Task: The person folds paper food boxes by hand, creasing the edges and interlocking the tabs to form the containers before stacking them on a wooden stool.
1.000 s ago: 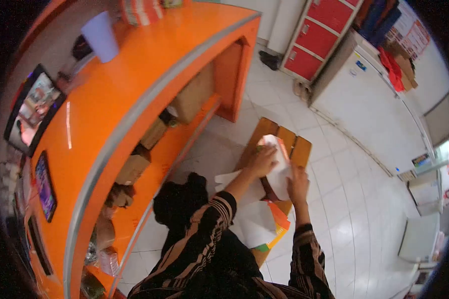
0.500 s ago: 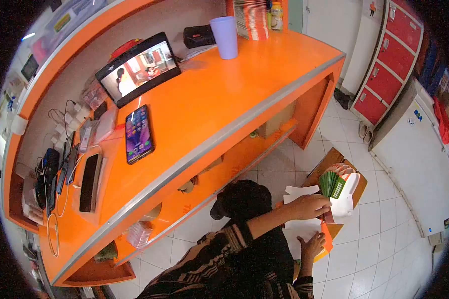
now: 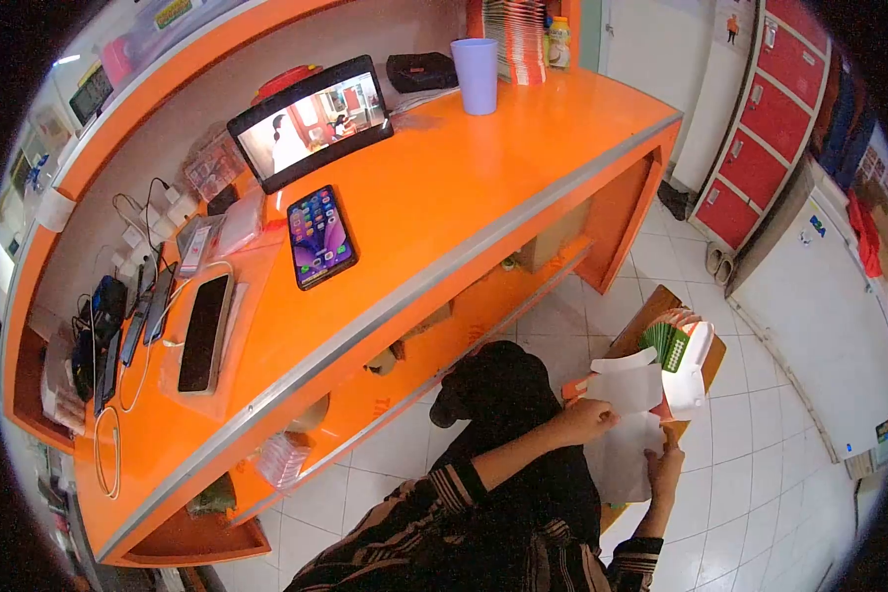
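Observation:
On my lap and the wooden board lies a white paper piece [image 3: 626, 460], with a raised white flap [image 3: 629, 387] above it. My left hand [image 3: 586, 421] is pinched closed at the left edge of the white paper, near the fold. My right hand [image 3: 665, 468] grips the right edge of the lower part, thumb on top. Small bits of orange show by the flap's left side and above my right hand. Just beyond, a white open carton [image 3: 695, 371] sits beside a fanned stack of green packets [image 3: 664, 347].
The carton rests on a wooden board [image 3: 651, 311]. An orange counter [image 3: 405, 207] to the left bears a phone [image 3: 321, 237], a tablet [image 3: 311, 126] playing video, another dark-screened phone [image 3: 205, 333] and a lilac cup [image 3: 477, 77]. Red lockers [image 3: 765, 109] and a white fridge [image 3: 809, 286] stand right.
My left hand has moved left, away from the carton, to the paper's left edge. My right hand has shifted right and now grips the paper's edge. The white flap stands raised.

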### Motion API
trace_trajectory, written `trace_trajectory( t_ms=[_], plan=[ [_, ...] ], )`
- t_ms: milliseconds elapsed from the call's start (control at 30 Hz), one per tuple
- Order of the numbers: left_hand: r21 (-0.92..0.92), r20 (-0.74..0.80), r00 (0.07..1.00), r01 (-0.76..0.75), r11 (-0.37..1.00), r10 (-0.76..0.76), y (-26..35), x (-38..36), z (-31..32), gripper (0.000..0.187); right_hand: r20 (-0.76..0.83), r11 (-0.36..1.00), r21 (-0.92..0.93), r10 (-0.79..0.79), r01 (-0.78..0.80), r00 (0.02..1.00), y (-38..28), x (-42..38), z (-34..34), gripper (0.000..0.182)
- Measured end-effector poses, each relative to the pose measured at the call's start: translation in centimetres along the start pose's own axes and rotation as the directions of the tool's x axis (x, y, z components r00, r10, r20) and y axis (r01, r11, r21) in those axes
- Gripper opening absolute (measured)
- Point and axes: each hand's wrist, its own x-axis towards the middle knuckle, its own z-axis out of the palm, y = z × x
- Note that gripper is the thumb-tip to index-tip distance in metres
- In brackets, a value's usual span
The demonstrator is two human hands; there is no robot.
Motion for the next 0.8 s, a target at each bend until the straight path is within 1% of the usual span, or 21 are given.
trace_trajectory(
  t_ms=[33, 67, 100, 133, 200, 233, 267, 300, 333, 400, 433, 467, 500, 533, 567, 633, 667, 700, 733, 767, 800],
  plan=[
    [-0.003, 0.006, 1.000, -0.005, 1.000, 0.005, 0.3, 0.0, 0.3, 0.034, -0.084, 0.932, -0.079, -0.361, 0.355, 0.929, 1.2, 0.0, 0.0, 0.054],
    [-0.046, 0.081, 0.995, 0.070, 0.997, -0.066, 0.5, 0.2, 0.8, 0.037, -0.090, 0.933, -0.083, -0.358, 0.351, 0.929, 0.7, -0.4, -0.5, 0.054],
    [-0.081, 0.157, 0.979, 0.147, 0.986, -0.133, 0.8, 0.4, 1.1, 0.040, -0.024, 0.939, -0.107, -0.332, 0.328, 0.943, -0.1, -0.7, -1.1, 0.057],
    [-0.083, 0.158, 0.979, 0.143, 0.986, -0.128, 0.7, 0.5, 1.9, 0.040, 0.044, 0.942, -0.131, -0.304, 0.308, 0.951, -0.6, -0.9, -1.4, 0.060],
    [-0.145, 0.074, 0.989, 0.140, 0.980, -0.131, -1.1, 0.4, 4.8, 0.044, 0.029, 0.941, -0.148, -0.303, 0.303, 0.953, 0.0, -1.3, -1.0, 0.061],
    [-0.144, 0.072, 0.989, 0.140, 0.980, -0.130, -2.1, 0.4, 6.1, 0.044, 0.015, 0.940, -0.163, -0.303, 0.301, 0.953, 0.2, -1.4, -0.8, 0.062],
    [-0.073, 0.024, 0.995, 0.101, 0.992, -0.100, -3.0, 0.6, 7.2, 0.046, 0.016, 0.939, -0.162, -0.305, 0.304, 0.952, -0.5, -1.7, -1.0, 0.062],
    [-0.001, -0.021, 0.997, 0.068, 0.998, -0.068, -3.7, 0.7, 7.7, 0.049, -0.007, 0.945, -0.106, -0.312, 0.310, 0.950, -1.5, -2.4, -1.4, 0.063],
    [0.000, -0.022, 0.997, 0.070, 0.998, -0.070, -4.4, 1.0, 8.1, 0.049, -0.029, 0.948, -0.051, -0.316, 0.315, 0.948, -2.1, -2.7, -1.6, 0.064],
    [-0.021, -0.128, 0.991, 0.037, 0.999, -0.040, -4.5, 1.1, 8.0, 0.054, -0.047, 0.935, -0.041, -0.354, 0.352, 0.934, -1.8, -2.4, -1.4, 0.066],
    [-0.020, -0.125, 0.991, 0.040, 0.999, -0.042, -4.6, 1.0, 7.9, 0.054, -0.070, 0.920, -0.033, -0.391, 0.390, 0.918, -1.5, -2.3, -1.3, 0.067],
    [-0.036, -0.054, 0.993, 0.099, 0.994, -0.101, -3.4, 0.8, 6.7, 0.054, -0.072, 0.922, -0.032, -0.388, 0.387, 0.919, -1.2, -2.1, -1.2, 0.067],
    [-0.048, 0.018, 0.987, 0.158, 0.986, -0.158, -3.0, 0.8, 6.3, 0.053, -0.029, 0.929, -0.044, -0.369, 0.367, 0.929, -0.9, -1.9, -1.0, 0.068],
    [-0.048, 0.020, 0.987, 0.158, 0.986, -0.157, -3.1, 1.0, 6.5, 0.053, 0.014, 0.935, -0.059, -0.349, 0.349, 0.937, -0.4, -1.6, -0.7, 0.069],
    [-0.069, -0.066, 0.992, 0.103, 0.992, -0.107, -4.0, 1.3, 7.2, 0.053, 0.013, 0.935, -0.060, -0.348, 0.348, 0.937, 1.2, -0.8, 0.3, 0.069],
    [-0.088, -0.154, 0.986, 0.048, 0.995, -0.061, -7.3, 2.1, 9.6, 0.053, -0.049, 0.911, -0.117, -0.402, 0.395, 0.914, 5.0, 0.4, 3.3, 0.067],
    [-0.183, -0.121, 0.992, 0.025, 0.983, -0.048, -9.9, 2.4, 11.3, 0.052, -0.067, 0.902, -0.137, -0.420, 0.409, 0.905, 6.3, 0.6, 4.5, 0.067],
    [-0.277, -0.089, 0.996, 0.006, 0.961, -0.032, -10.0, 2.3, 11.2, 0.051, -0.083, 0.935, -0.066, -0.354, 0.349, 0.932, 6.4, 0.2, 5.4, 0.065],
    [-0.277, -0.090, 0.995, 0.009, 0.961, -0.035, -10.0, 2.1, 11.3, 0.051, -0.062, 0.946, -0.161, -0.296, 0.283, 0.953, 6.6, -0.4, 5.9, 0.062],
    [-0.181, -0.059, 0.996, 0.060, 0.982, -0.072, -7.4, 1.5, 9.7, 0.050, -0.041, 0.941, -0.259, -0.236, 0.218, 0.971, 6.6, -1.0, 6.3, 0.058],
    [-0.082, -0.031, 0.993, 0.108, 0.991, -0.111, -5.1, 0.9, 8.3, 0.050, -0.040, 0.942, -0.257, -0.235, 0.217, 0.971, 7.3, -1.1, 7.2, 0.058]
  ],
)
